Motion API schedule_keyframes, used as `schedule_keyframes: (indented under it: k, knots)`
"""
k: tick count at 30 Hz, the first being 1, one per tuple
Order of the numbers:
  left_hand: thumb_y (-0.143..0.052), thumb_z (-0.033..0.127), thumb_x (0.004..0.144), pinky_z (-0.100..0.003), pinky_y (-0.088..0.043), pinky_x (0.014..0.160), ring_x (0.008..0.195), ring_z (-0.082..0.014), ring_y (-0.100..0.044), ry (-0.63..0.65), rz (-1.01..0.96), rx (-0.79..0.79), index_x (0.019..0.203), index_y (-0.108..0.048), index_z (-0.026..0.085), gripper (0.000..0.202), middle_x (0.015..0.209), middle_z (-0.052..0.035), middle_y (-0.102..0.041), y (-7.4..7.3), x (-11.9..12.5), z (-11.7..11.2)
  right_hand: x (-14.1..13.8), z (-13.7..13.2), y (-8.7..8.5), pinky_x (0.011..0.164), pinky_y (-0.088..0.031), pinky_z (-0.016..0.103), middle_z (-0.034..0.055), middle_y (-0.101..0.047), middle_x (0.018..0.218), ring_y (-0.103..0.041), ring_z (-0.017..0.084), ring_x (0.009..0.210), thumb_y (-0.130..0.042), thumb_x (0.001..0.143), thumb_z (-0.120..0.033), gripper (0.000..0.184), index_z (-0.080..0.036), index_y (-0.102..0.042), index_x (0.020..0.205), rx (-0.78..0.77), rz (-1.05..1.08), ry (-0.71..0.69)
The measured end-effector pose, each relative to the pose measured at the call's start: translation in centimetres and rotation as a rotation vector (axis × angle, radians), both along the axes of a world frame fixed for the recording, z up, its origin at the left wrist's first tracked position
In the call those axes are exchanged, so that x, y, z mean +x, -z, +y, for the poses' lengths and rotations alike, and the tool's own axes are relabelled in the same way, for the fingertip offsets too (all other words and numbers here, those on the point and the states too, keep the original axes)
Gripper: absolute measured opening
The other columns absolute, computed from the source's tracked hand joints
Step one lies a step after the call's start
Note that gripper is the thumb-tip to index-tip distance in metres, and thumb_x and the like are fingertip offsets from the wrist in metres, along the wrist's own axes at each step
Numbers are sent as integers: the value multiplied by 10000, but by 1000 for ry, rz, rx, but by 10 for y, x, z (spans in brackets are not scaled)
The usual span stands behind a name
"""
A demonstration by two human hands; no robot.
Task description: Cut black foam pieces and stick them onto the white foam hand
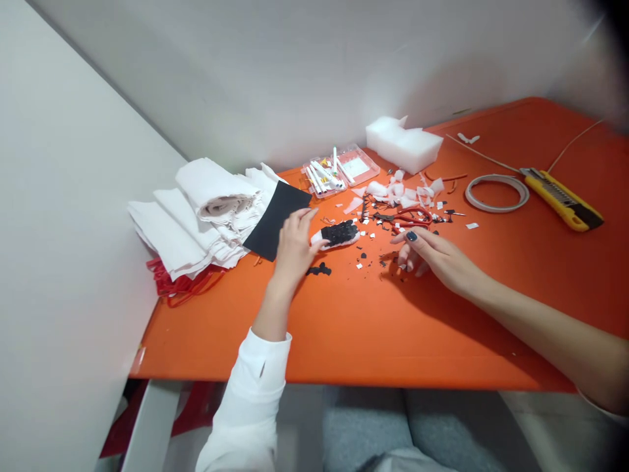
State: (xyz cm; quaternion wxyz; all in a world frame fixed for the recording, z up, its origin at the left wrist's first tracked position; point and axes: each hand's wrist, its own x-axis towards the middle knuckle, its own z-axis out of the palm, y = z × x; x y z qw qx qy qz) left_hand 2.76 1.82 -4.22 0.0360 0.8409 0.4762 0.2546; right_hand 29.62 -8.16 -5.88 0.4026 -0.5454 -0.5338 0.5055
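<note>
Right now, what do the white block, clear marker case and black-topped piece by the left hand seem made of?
White block: probably matte foam, given its notched, jagged top.
Marker case: likely glossy clear plastic; the orange table shows through.
Black-topped piece: perhaps white foam underneath, with slightly shiny black flakes above; their material stays unclear.

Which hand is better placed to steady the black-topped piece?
Probably the left hand: its thumb is at the black-topped piece. The right hand is apart from it, nearer the red-handled tool.
</note>
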Motion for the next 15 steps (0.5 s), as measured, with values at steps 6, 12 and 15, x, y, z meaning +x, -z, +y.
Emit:
schedule_keyframes:
  k: [6,12,15]
  knots:
    - [-553,299,857,-290,-476,736,803,-158,-593,100,-63,-335,874,-661,204,144,899,-36,-644,-35,-27,-10,2,0,0,608,-490,293,34,-633,807,-591,178,677,-374,929,-556,371,-227,-539,973,69,-156,-19]
    - [-612,249,798,-272,-458,683,809,-164,-603,235,179,-504,869,-682,240,100,882,-13,-654,-34,-19,-25,4,-2,1,634,-476,322,59,-651,807,-601,206,687,-299,942,-574,435,-235,-562,868,113,-238,-30]
    - [-618,264,804,-282,-443,695,851,-181,-593,228,264,-416,851,-686,240,87,875,-18,-651,-32,-15,-27,3,-3,-2,646,-464,324,48,-643,790,-597,205,682,-297,947,-564,406,-242,-545,932,124,-253,-35]
